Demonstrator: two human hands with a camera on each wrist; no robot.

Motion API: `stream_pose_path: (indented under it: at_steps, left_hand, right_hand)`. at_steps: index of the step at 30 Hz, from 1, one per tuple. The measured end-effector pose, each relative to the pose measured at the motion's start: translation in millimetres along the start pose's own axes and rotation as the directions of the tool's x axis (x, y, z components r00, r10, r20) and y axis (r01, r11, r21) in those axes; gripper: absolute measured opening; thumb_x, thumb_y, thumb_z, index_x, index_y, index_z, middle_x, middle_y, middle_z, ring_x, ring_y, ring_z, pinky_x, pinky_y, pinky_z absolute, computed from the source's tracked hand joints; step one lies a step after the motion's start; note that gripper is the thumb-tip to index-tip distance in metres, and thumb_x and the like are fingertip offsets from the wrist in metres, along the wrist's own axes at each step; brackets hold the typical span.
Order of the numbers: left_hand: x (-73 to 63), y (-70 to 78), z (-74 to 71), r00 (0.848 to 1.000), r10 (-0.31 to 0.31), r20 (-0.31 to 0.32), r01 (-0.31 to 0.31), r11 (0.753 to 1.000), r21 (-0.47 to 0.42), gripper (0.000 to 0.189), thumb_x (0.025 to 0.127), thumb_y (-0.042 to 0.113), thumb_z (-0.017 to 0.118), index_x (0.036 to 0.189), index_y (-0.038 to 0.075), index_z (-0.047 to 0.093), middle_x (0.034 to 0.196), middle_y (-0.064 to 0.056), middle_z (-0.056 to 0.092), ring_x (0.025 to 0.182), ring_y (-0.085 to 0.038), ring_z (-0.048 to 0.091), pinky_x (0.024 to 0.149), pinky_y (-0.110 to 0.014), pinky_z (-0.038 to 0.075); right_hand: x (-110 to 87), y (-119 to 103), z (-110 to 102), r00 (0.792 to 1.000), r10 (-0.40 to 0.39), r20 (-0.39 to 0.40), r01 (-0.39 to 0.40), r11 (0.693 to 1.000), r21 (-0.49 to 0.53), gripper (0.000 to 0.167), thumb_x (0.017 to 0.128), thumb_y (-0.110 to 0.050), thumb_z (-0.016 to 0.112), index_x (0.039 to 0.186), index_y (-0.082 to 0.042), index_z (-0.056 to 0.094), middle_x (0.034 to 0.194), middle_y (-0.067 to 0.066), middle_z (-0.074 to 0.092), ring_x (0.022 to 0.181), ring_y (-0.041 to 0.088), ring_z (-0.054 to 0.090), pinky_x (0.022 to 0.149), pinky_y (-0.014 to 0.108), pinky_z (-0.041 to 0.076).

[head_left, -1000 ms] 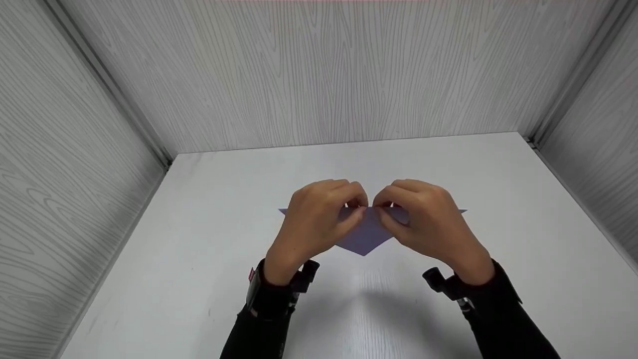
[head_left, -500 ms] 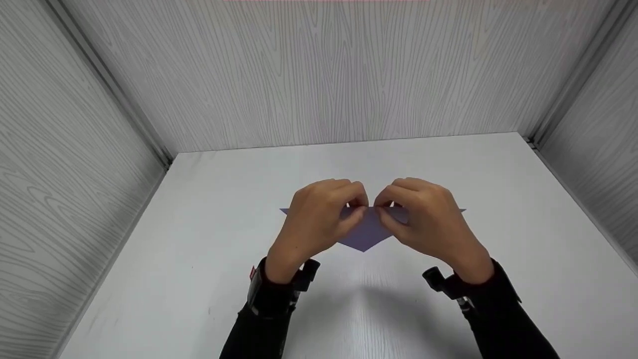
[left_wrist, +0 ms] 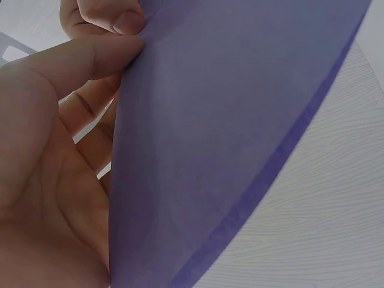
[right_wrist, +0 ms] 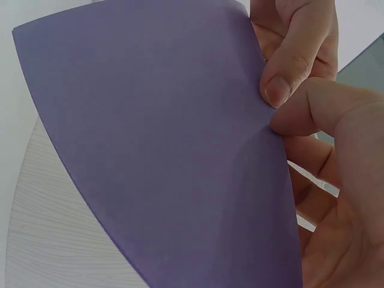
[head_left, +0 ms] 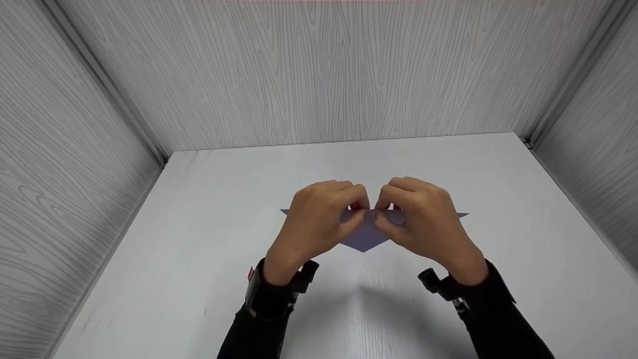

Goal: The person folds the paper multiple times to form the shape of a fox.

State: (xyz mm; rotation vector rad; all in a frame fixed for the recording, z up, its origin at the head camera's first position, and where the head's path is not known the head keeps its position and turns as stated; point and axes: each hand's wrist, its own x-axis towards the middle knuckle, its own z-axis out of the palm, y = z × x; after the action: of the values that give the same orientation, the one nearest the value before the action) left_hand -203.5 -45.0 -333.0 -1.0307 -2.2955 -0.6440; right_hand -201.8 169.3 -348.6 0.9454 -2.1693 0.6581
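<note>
A purple sheet of paper point(head_left: 364, 237), folded into a triangle, is held up above the white table with its point toward the person. My left hand point(head_left: 319, 214) pinches the far, folded edge between thumb and fingers, just left of its middle. Close beside it, my right hand point(head_left: 421, 217) pinches the same edge, the fingertips of both hands almost meeting. In the left wrist view a second layer shows along the slanting side of the paper point(left_wrist: 210, 138). The right wrist view has both thumbs pressed on the near face of the paper point(right_wrist: 162, 144). The side corners stick out past the hands.
The white tabletop point(head_left: 199, 224) spreads around the hands and carries their soft shadows. Grey wood-grain panels rise at the back point(head_left: 319, 75), left point(head_left: 60, 189) and right point(head_left: 603, 139). Black wrist cameras point(head_left: 304, 276) are strapped over dark sleeves.
Both hands keep their pinch on the paper's folded edge. The near point of the paper has risen slightly, and the right hand has shifted a little to the left.
</note>
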Motion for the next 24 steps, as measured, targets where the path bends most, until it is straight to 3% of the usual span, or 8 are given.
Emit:
stream_pose_path:
  at_steps: [7, 17, 24]
  left_hand:
    - [2.4, -0.5, -0.3, 1.0, 0.013, -0.011, -0.013, 1.0, 0.014, 0.019, 0.088, 0.007, 0.067, 0.078, 0.022, 0.065, 0.069, 0.013, 0.058, 0.061, -0.004, 0.046, 0.057, -0.022, 0.039]
    - [1.2, -2.3, -4.0, 1.0, -0.007, 0.001, 0.007, 1.0, 0.029, 0.017, 0.089, 0.009, 0.069, 0.079, 0.023, 0.065, 0.071, 0.013, 0.059, 0.062, -0.004, 0.047, 0.056, -0.023, 0.039]
    - [1.0, -5.8, -8.6, 0.999, -0.023, -0.022, 0.024, 0.999, 0.025, 0.019, 0.087, 0.006, 0.07, 0.08, 0.023, 0.066, 0.071, 0.013, 0.06, 0.063, -0.005, 0.047, 0.057, -0.024, 0.038]
  right_hand:
    - [-0.4, 2.4, -5.5, 1.0, 0.019, -0.008, -0.019, 0.999, -0.026, 0.017, 0.074, -0.001, 0.067, 0.072, -0.017, 0.06, 0.068, -0.009, 0.054, 0.062, 0.005, 0.048, 0.053, 0.024, 0.04]
    - [-0.9, 7.7, -10.3, 0.999, 0.04, -0.006, -0.041, 0.997, -0.063, 0.019, 0.072, 0.0, 0.065, 0.071, -0.018, 0.06, 0.067, -0.009, 0.053, 0.062, 0.004, 0.048, 0.053, 0.023, 0.039]
    - [-2.4, 13.3, -16.4, 0.996, 0.079, -0.032, -0.081, 0.993, -0.086, 0.02, 0.072, 0.0, 0.065, 0.07, -0.019, 0.06, 0.067, -0.011, 0.053, 0.063, 0.003, 0.049, 0.053, 0.024, 0.039]
